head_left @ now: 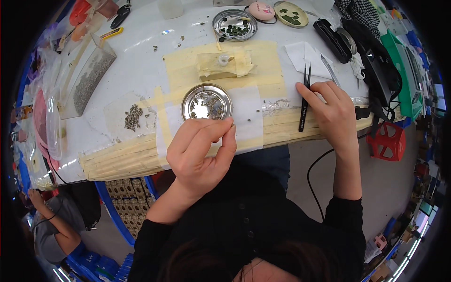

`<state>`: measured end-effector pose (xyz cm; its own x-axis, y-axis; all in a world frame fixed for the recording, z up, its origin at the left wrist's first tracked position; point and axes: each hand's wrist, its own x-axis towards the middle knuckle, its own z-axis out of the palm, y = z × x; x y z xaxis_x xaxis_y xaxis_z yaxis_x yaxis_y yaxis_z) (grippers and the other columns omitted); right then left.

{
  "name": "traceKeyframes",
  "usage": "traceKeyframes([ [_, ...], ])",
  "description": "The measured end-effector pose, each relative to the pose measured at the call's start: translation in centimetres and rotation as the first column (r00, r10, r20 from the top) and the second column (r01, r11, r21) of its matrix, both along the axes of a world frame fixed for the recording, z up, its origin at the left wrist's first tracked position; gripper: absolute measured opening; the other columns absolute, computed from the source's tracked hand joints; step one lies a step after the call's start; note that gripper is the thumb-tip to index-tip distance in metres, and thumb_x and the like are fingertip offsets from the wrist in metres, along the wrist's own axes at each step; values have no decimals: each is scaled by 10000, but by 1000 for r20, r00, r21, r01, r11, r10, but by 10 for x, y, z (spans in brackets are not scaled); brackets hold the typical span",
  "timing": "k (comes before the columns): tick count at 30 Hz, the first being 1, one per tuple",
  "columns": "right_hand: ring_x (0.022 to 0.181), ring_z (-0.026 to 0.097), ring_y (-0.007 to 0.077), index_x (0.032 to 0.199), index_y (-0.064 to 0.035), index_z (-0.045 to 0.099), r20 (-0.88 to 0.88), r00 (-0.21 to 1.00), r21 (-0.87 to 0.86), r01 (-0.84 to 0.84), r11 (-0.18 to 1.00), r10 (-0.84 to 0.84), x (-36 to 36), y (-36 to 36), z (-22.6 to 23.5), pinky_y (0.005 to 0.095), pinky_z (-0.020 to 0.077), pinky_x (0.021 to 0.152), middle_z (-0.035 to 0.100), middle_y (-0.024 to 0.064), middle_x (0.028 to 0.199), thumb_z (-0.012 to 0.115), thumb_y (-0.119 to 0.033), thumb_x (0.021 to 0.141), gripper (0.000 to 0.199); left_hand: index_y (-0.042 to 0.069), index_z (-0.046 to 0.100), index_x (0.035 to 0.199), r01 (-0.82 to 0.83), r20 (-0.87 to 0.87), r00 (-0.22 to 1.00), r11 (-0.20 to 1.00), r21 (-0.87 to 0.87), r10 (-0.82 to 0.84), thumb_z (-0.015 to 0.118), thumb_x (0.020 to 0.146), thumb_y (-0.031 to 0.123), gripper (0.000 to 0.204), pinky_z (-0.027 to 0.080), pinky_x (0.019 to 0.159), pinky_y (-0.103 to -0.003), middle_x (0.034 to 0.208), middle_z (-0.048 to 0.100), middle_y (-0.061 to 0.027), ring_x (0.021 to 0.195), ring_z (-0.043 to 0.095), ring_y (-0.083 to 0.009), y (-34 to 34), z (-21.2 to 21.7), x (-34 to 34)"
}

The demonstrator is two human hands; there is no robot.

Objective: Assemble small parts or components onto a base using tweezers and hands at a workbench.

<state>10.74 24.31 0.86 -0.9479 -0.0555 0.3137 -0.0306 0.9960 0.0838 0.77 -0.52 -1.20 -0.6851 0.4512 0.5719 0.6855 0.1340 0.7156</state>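
My left hand (199,152) is closed in a pinch, with a tiny piece between thumb and forefinger that is too small to name. It is just in front of a round metal dish (184,113) holding many small grey-brown bits. My right hand (331,110) rests at the right of the table, its fingers closed across black tweezers (304,115). The tweezers' tips point away from me; part of the grip is hidden. Beyond the dish stands a block wrapped in yellowish tape (211,70), with a small whitish round part (224,59) on top.
Small grey parts lie in a pile (133,117) at the left, near a clear container (91,82) of similar parts. Farther back are a metal dish of dark green pieces (235,30) and a pale round dish (291,14). A white tissue (303,56) and black case (332,40) lie right.
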Motion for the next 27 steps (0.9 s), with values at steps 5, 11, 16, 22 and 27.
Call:
traceKeyframes([
  [5,660,570,192,908,-40,615,-151,985,-73,-98,993,86,0,9,1,293,465,566,565,35,729,685,-10,695,225,-16,679,853,2,-6,1000,1000,-1,-2,716,673,-77,194,465,547,-270,712,639,-89,613,592,-197,-1,-4,0],
  [11,566,569,148,836,-2,548,-329,924,-772,-145,619,-194,17,-24,-19,253,467,563,591,65,676,670,-26,780,136,-20,679,851,7,5,1000,1000,10,-7,714,680,-79,184,463,538,-266,700,633,-88,606,594,-189,2,-2,0],
  [16,749,665,190,976,37,628,-251,959,-838,-147,525,-132,5,-57,-26,248,509,681,682,126,865,671,-13,811,178,-23,681,855,-6,13,1000,1000,3,6,711,688,-81,180,462,530,-256,706,636,-92,597,591,-181,2,-4,-1],
  [22,767,662,188,1005,18,660,-172,949,-897,-41,439,-263,6,-70,-37,266,517,694,688,117,888,753,-30,768,259,-29,682,864,10,34,999,1000,14,-10,708,691,-89,185,458,520,-236,704,633,-88,581,581,-158,5,-5,-2],
  [27,736,653,211,955,5,689,-286,940,-803,-129,582,-186,4,-64,-38,275,511,648,683,121,858,757,-26,759,210,-34,682,870,10,104,994,998,55,-15,700,707,-91,174,455,520,-224,703,630,-84,572,570,-133,6,-5,-2],
])
